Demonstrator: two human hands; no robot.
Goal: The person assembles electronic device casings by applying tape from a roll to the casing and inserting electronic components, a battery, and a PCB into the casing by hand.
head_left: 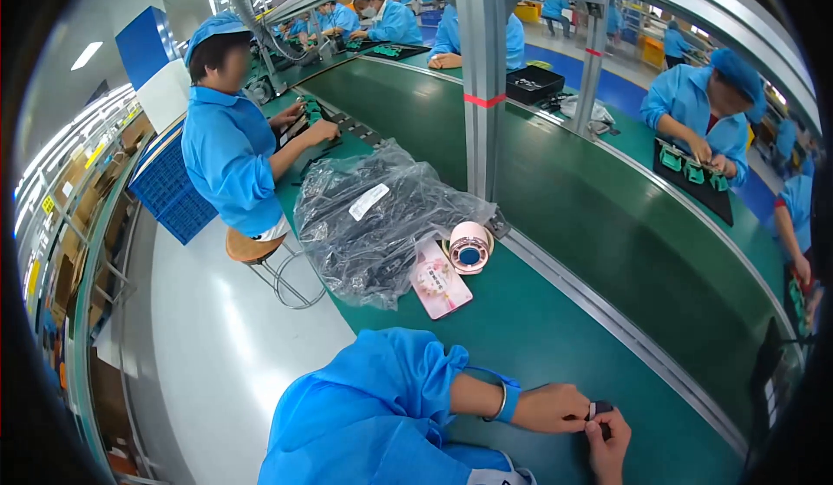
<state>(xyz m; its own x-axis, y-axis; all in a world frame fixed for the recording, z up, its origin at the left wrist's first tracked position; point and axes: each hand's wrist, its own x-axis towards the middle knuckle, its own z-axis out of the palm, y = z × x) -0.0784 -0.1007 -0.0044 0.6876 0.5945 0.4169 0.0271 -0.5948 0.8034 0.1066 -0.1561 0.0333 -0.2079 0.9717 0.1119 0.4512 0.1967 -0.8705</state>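
Note:
Low on the right, over the green bench top (508, 346), my two hands meet at a small black part (600, 409) with a pale strip along it. My left hand (548, 408) reaches in from the left, a blue band round its wrist, its fingers closed on the part's near side. My right hand (609, 447) comes up from the lower edge, thumb and fingers pinching the same part. The fingers cover much of it, so its exact kind cannot be made out.
A clear plastic bag (382, 216) of dark parts lies on the bench beyond my left arm. Beside it are a pink booklet (441, 284) and a pink round device (469, 252). A metal post (482, 95) rises by the conveyor belt (590, 199). Co-workers (230, 138) sit around.

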